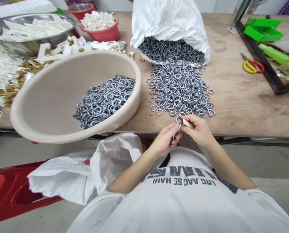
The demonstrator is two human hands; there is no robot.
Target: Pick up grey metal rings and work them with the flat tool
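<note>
Close to the table's front edge, my left hand (165, 139) pinches a shiny grey ring (179, 127), with more rings tucked in its curled fingers. My right hand (199, 130) grips a short, pale stick-like tool (188, 123) with a dark end, held against the ring; its exact kind I cannot make out. Just beyond both hands spreads a loose pile of grey rings (180, 85). It spills from the mouth of a white sack (168, 22) lying on the table. To the left, a large beige basin (49, 77) tilts toward me with a heap of similar rings (107, 98) inside.
White and brown pieces (59, 51) lie behind the basin, near a metal bowl (35, 45) and a red tub (102, 34). Scissors (253, 66), green trays (262, 32) and a dark metal frame (263, 61) are at right. A white bag (69, 178) hangs over a red chair (5, 191).
</note>
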